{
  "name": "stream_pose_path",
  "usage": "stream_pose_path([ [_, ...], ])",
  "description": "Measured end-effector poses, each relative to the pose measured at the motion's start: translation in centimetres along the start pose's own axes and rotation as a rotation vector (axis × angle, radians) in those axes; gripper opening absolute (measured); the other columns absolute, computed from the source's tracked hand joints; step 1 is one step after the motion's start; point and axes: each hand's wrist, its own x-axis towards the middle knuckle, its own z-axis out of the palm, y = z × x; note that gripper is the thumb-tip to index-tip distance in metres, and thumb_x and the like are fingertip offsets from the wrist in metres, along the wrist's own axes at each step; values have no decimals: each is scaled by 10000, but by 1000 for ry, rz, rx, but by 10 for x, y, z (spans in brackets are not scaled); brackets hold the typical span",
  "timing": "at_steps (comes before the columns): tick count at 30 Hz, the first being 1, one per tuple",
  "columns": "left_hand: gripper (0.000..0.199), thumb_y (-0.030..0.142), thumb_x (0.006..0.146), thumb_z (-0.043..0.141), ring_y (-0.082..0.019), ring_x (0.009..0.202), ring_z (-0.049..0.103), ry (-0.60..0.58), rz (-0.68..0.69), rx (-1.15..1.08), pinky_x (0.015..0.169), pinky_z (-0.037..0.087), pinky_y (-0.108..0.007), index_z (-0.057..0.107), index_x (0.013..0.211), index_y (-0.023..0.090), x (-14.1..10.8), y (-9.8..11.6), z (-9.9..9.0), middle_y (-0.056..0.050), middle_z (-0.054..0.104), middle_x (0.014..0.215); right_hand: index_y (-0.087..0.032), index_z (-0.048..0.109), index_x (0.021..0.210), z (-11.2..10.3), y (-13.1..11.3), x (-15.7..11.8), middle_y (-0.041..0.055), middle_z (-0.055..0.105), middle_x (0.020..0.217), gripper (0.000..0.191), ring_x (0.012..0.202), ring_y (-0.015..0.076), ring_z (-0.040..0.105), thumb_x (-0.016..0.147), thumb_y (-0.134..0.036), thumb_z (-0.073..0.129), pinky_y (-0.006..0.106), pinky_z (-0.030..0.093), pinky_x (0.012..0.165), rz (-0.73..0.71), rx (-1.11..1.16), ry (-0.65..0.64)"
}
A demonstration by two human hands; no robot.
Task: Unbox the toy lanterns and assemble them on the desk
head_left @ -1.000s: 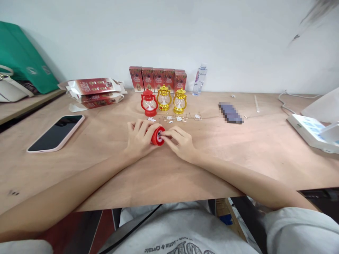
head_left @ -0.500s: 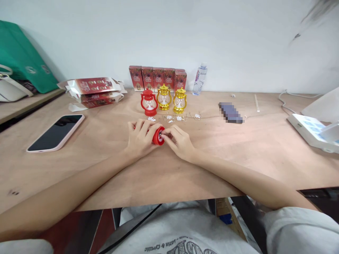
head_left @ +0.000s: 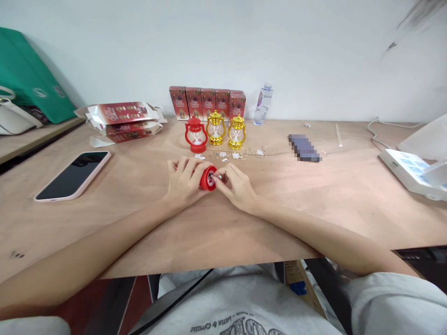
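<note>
Held red lantern (head_left: 206, 182): on its side between the two hands, on the near side of the standing lanterns; long axis roughly left to right, its round end (head_left: 211, 178) facing right; the far-left end mostly hidden by fingers
Nearer hand: both touch or nearly touch it; the left covers its body, the right sits at the round end
Left hand (head_left: 184, 180): curled over the lantern's body, fingers closed around it
Right hand (head_left: 238, 187): thumb and fingertips pinched together on what seems a small pale piece (head_left: 219, 177); exact contact with the round end too small to tell
Flat metal pieces (head_left: 237, 156): just beyond the hands, loose on the table (head_left: 279, 223)
Standing lanterns: red (head_left: 196, 139) at left, two gold (head_left: 237, 135) to its right; upright
Red boxes (head_left: 208, 104): farthest, in a row by the wall
</note>
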Motion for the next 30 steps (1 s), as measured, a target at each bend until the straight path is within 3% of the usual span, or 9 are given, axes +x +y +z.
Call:
stream_pose_path([
  [6,274,390,817,567,-259,831,550,-42,-23,19,698,255,-368,588,1001,189,-1,-1,1,-88,671,883,-197,543,914,2,2,-1,19,564,812,93,704,117,550,920,-238,460,248,479,678,3,-2,-11],
  [15,267,379,817,578,-254,824,551,12,24,27,683,250,-367,588,984,170,1,-1,0,-85,670,865,-190,557,914,3,6,0,18,593,817,73,742,119,579,915,-236,500,243,486,695,12,58,-15],
  [30,271,378,821,550,-264,820,540,-58,-10,39,689,248,-369,596,1002,182,0,-1,2,-98,672,893,-197,571,911,3,5,0,32,615,849,95,766,135,601,909,-251,493,268,504,711,67,47,-31],
])
